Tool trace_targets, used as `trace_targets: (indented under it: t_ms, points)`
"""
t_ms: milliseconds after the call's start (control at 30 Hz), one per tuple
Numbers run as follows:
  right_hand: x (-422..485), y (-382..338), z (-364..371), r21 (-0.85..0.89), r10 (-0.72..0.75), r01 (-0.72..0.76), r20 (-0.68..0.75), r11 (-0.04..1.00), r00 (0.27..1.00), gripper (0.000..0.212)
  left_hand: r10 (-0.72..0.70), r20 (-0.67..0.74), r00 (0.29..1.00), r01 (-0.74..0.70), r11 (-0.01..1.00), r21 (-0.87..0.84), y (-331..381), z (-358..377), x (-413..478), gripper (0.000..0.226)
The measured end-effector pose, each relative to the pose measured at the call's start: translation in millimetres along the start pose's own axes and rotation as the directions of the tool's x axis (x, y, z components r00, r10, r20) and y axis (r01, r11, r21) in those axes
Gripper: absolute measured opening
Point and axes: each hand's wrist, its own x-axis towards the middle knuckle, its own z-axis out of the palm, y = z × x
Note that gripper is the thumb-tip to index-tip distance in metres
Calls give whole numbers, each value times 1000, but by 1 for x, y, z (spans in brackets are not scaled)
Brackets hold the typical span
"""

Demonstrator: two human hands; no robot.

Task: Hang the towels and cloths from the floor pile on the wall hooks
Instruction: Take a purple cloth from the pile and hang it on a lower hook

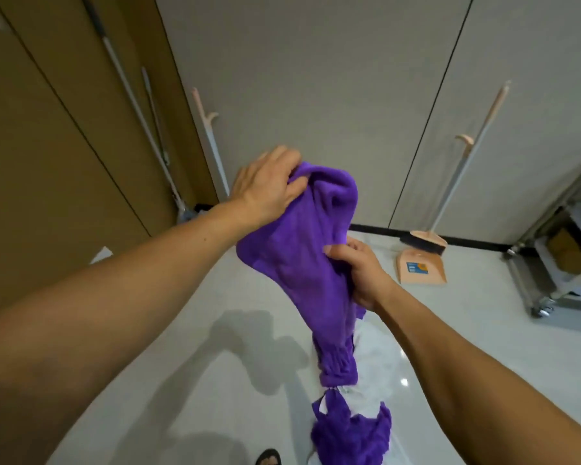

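Head view looks down at two bare arms that reach forward over a pale glossy floor. Both hands hold one purple towel in the air, in front of a grey panelled wall. The left hand lies on the top of the towel, its grip closed on the upper left fold with the fingers curled into the fabric. The right hand takes the towel lower, on its right edge; this grip is also clenched, with the thumb pressed on the front of the cloth. From the hands the towel hangs down and becomes narrow, and its gathered lower end is just above the floor pile. The pile lies on the floor under the right forearm and holds purple cloth together with white cloth.

On the wall, two pale pink hooks can be seen: one hook up left of the left hand, and a second hook to the right. Both hooks carry nothing. A broom with dustpan of pink colour stands against the wall under the second hook. A mop handle leans in the corner at the brown wall on the left. A wheeled metal cart is at the right edge. At the bottom edge a sandal toe shows.
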Motion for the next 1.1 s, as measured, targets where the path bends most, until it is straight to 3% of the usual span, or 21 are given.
trace_targets:
  t_ms: [67, 133, 200, 267, 367, 433, 500, 533, 600, 667, 767, 900, 967, 1100]
  points:
    - [-1, -9, 15, -55, 136, -130, 138, 990, 981, 42, 31, -20, 999, -30, 998, 61, -8, -20, -1, 18]
    - [-2, -11, 35, -272, 289, -227, 216, 935, 933, 46, 0, -21, 1000, 1, 997, 72, -16, -30, -10, 18]
    - [-1, -5, 54, -386, 338, -236, 220, 892, 915, 39, -134, -5, 991, 134, 985, 108, -28, -33, -26, 24]
    - [3, 1, 72, -280, 269, -212, 181, 936, 946, 29, -363, 36, 931, 357, 927, 119, -45, -32, -51, 32]
    - [13, 9, 97, -22, 220, -220, 153, 975, 963, 31, -611, 214, 762, 616, 786, 54, -67, -35, -97, 39]
    - [21, 15, 115, 50, 244, -253, 134, 966, 960, 35, -709, 397, 584, 793, 602, -93, -76, -46, -130, 43]
    - [28, 23, 140, 80, 269, -278, 105, 957, 957, 44, -715, 589, 376, 923, 346, -170, -79, -65, -161, 70]
    - [31, 27, 153, 85, 274, -283, 103, 955, 956, 48, -666, 667, 334, 941, 276, -197, -84, -72, -175, 81]
    - [34, 36, 182, 76, 279, -290, 128, 954, 952, 52, -555, 761, 335, 942, 175, -288, -98, -80, -197, 96]
    - [36, 41, 211, 63, 299, -314, 177, 947, 938, 48, -482, 784, 391, 907, 59, -416, -117, -87, -210, 101]
    - [42, 44, 253, 49, 269, -286, 216, 957, 939, 32, -461, 746, 480, 815, -82, -574, -144, -105, -230, 87]
    - [50, 41, 307, -50, 229, -224, 256, 973, 939, 15, -579, 623, 527, 779, 36, -626, -186, -131, -252, 38]
    - [56, 40, 329, -200, 262, -213, 269, 956, 927, 17, -713, 487, 504, 688, -9, -726, -206, -151, -252, 18]
    - [69, 39, 346, -511, 335, -221, 141, 831, 932, 22, -829, 344, 441, 533, -66, -844, -251, -207, -257, 20]
